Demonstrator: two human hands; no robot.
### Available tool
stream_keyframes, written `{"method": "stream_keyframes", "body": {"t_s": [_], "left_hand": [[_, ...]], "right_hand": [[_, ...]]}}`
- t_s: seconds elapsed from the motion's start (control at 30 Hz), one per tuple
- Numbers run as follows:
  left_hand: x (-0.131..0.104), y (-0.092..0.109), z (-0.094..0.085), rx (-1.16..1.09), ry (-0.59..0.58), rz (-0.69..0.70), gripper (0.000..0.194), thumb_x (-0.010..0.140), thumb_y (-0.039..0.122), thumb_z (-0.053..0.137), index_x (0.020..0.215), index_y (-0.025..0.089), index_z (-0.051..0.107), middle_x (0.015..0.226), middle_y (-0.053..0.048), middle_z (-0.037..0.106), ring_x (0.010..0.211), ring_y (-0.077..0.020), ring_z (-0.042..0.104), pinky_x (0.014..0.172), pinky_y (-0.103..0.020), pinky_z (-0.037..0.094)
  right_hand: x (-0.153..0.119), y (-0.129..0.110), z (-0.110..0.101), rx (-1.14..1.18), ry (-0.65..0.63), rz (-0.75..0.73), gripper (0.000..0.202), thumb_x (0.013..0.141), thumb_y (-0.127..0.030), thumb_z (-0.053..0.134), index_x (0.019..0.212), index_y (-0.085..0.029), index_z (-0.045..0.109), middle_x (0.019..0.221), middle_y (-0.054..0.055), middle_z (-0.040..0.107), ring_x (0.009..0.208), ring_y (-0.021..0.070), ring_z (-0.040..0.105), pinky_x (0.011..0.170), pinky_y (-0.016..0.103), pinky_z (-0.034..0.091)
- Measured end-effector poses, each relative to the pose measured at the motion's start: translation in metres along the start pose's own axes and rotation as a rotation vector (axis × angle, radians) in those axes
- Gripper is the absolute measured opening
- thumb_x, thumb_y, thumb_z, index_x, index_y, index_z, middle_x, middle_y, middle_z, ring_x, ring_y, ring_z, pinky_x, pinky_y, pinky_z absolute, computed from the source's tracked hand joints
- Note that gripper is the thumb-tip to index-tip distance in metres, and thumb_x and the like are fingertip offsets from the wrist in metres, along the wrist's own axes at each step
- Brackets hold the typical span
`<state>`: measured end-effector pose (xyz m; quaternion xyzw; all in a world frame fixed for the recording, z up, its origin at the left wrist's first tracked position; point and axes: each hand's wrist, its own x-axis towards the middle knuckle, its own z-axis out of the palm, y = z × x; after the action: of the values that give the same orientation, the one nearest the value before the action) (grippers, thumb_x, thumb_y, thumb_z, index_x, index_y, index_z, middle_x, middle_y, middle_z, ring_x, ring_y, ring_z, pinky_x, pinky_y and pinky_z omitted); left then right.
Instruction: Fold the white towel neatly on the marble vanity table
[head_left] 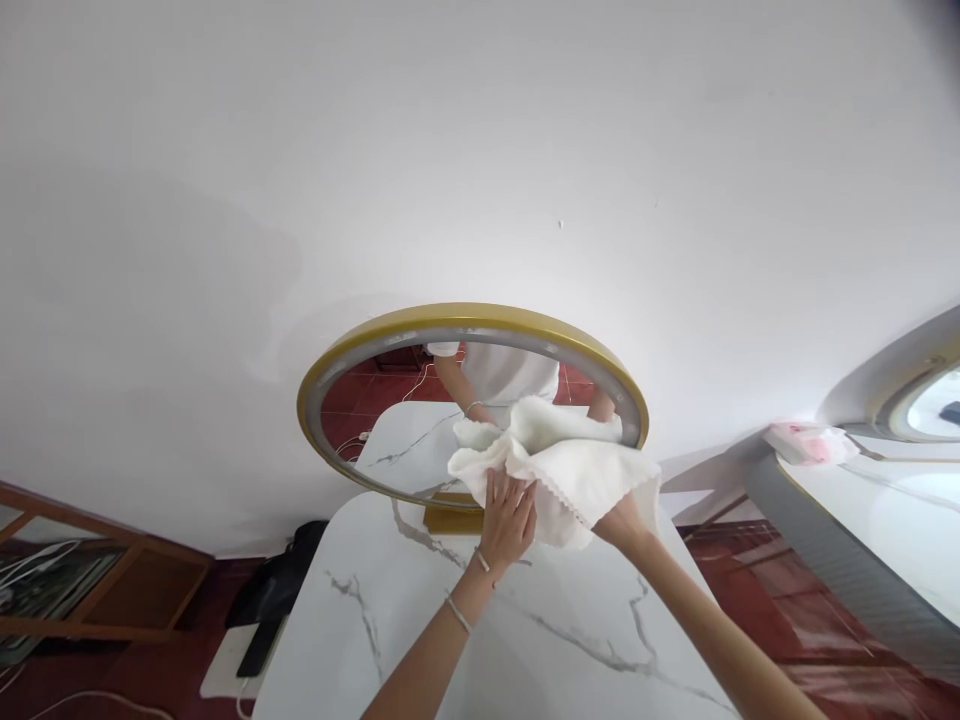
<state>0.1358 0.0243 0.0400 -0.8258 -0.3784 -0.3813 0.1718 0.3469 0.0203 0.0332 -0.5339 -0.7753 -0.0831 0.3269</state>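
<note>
The white cloth (581,475) covers the lower right of the round mirror (397,395). The left hand (511,515) rests on it, fingers loose; I can't tell the hidden right hand's (621,520) grip. Probably soft, light: bunch its middle.

This looks like a furnished room with dressing tables, in a home or perhaps a small salon; which of the two cannot be told. A gold-rimmed round mirror (480,380) stands on a marble-patterned white tabletop (360,640), with a plain white wall (480,150) behind the mirror. Well to the mirror's right are another mirror (930,405), a grey-sided white table (900,510) and a pink-and-white packet (810,443). To the mirror's lower left, a wooden-framed cabinet (150,595) and a loose white cable (97,693) on reddish tiled floor (172,670) look domestic.
</note>
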Motion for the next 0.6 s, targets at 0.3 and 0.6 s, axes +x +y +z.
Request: {"method": "stream_keyframes", "body": {"t_s": [0.3, 0.6], "left_hand": [[-0.071, 0.010, 0.010, -0.170, -0.097, -0.176, 0.030, 0.090, 0.012, 0.042, 0.113, 0.018, 0.060, 0.124, -0.011, 0.061, 0.135, -0.0291, 0.039, 0.108, -0.058, 0.037], [-0.050, -0.005, -0.010, -0.326, 0.353, -1.067, 0.054, 0.080, 0.040, 0.064, 0.128, 0.021, 0.047, 0.128, -0.015, 0.051, 0.117, -0.0261, 0.052, 0.095, -0.045, 0.048]], "right_hand": [[-0.063, -0.045, 0.009, 0.278, 0.437, 0.614, 0.051, 0.080, -0.043, 0.054, 0.122, -0.014, 0.045, 0.120, 0.020, 0.046, 0.103, 0.0284, 0.056, 0.078, 0.039, 0.051], [-0.047, -0.055, -0.032, 0.516, 0.320, 0.675, 0.034, 0.074, -0.023, 0.047, 0.106, -0.021, 0.060, 0.106, 0.009, 0.060, 0.103, 0.0249, 0.056, 0.084, 0.037, 0.046]]}}
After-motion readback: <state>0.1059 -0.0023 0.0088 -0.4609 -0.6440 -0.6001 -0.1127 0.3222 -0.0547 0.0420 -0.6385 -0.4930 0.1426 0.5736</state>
